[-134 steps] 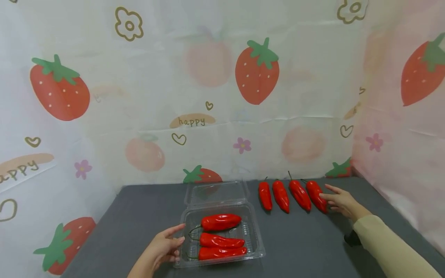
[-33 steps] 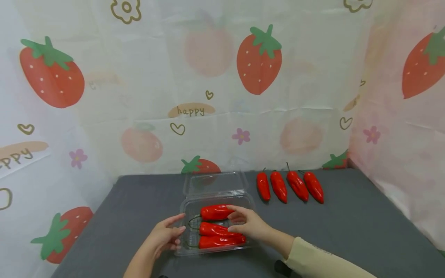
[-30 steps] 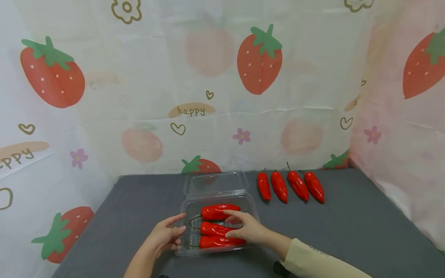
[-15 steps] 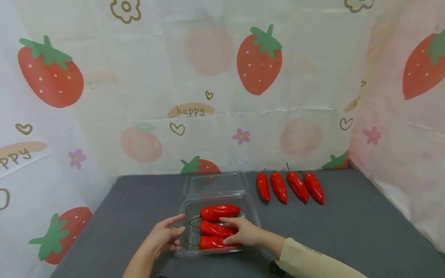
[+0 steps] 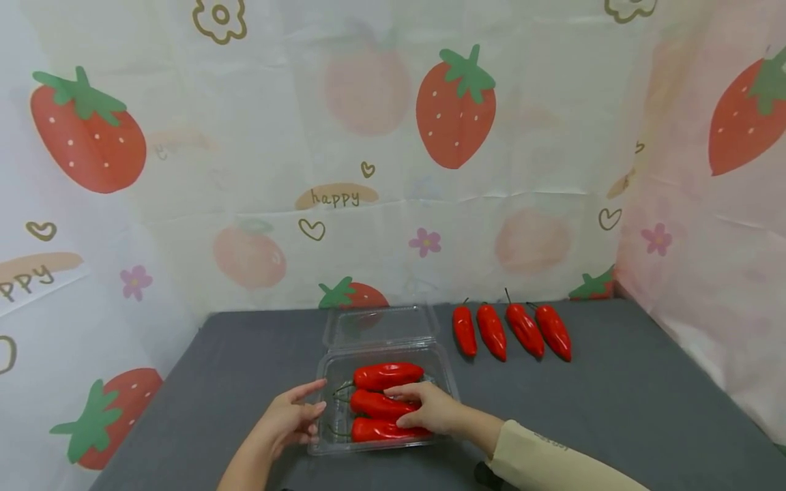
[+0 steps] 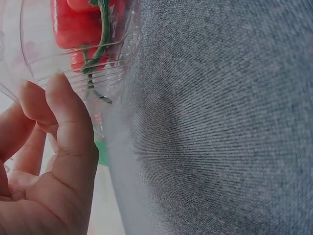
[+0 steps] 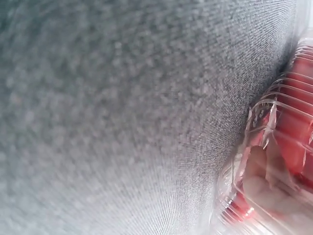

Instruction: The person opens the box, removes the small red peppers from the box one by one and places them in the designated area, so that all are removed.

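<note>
Three red chili peppers lie crosswise in an open clear plastic clamshell box (image 5: pixel 451 382), stems to the left. My right hand (image 5: pixel 432 409) reaches in over the right side, holding the middle chili pepper (image 5: pixel 374 404) between thumb and fingers. The back chili pepper (image 5: pixel 388 375) and the front chili pepper (image 5: pixel 374 429) lie on either side of it. My left hand (image 5: pixel 288 419) is at the box's left rim, its index finger and thumb extended against it. In the right wrist view, the right fingers (image 7: pixel 264 181) show blurred through the clear wall.
Several more red chili peppers (image 5: pixel 492 332) lie in a row at the back of the grey table (image 5: pixel 589 395), right of the box. The box's lid (image 5: pixel 381 326) is folded back toward the strawberry-printed cloth (image 5: pixel 368 259) behind. Another cloth wall (image 5: pixel 706 307) borders the right side.
My right hand has come from the row at the right into the box, then down onto the middle chili pepper, which has shifted slightly left. My left hand has stayed at the rim.
</note>
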`<state>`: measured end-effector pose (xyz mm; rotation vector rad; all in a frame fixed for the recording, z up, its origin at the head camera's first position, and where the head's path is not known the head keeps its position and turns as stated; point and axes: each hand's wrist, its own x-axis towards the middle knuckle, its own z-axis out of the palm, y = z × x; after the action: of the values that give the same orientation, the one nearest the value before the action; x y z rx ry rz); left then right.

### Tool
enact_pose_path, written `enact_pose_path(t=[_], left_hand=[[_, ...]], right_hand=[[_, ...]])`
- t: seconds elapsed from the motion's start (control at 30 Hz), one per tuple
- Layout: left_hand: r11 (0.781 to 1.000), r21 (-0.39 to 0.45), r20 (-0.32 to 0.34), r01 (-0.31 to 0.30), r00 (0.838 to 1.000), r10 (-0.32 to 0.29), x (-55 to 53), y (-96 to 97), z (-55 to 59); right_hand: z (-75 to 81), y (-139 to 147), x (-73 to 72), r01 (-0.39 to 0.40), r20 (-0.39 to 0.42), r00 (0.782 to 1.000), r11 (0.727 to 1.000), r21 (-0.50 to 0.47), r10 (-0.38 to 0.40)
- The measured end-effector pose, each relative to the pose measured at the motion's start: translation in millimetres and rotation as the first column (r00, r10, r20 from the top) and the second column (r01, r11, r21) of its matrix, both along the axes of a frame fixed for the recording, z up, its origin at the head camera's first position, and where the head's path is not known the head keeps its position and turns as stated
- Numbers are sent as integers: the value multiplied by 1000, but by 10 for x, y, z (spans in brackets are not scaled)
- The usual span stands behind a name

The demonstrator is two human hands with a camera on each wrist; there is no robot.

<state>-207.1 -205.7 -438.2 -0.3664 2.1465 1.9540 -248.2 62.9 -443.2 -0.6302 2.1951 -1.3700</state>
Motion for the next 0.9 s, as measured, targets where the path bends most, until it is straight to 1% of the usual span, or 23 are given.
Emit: enact_pose_path(t=[0.17, 0.3, 0.37, 0.5, 0.6, 0.7, 0.77, 0.9], left_hand=[[1000, -3, 3, -13, 1000, 13, 3, -3, 11], [1000, 1, 5, -30, 1000, 30, 1, 9, -4], [999, 0, 4, -43, 999, 43, 0, 18, -9], [998, -3, 3, -60, 998, 60, 7, 37, -14], [998, 0, 2, -67, 998, 67, 11, 47, -8], [997, -3, 0, -71, 997, 71, 10, 52, 4], [997, -5, -3, -71, 997, 71, 6, 53, 9], [997, -13, -1, -71, 997, 71, 6, 56, 16]], right_hand=[[5, 16, -4, 9, -2, 1000, 998, -59, -9], [-5, 43, -9, 26, 22, 999, 989, -144, -23], [-4, 60, -18, 52, 48, 998, 979, -197, -44], [8, 96, -40, 113, 92, 992, 950, -291, -90], [21, 115, -60, 161, 114, 985, 920, -358, -128], [31, 121, -78, 220, 151, 974, 882, -416, -171], [36, 122, -87, 261, 181, 963, 861, -438, -199], [64, 135, -83, 323, 241, 942, 832, -451, -235]])
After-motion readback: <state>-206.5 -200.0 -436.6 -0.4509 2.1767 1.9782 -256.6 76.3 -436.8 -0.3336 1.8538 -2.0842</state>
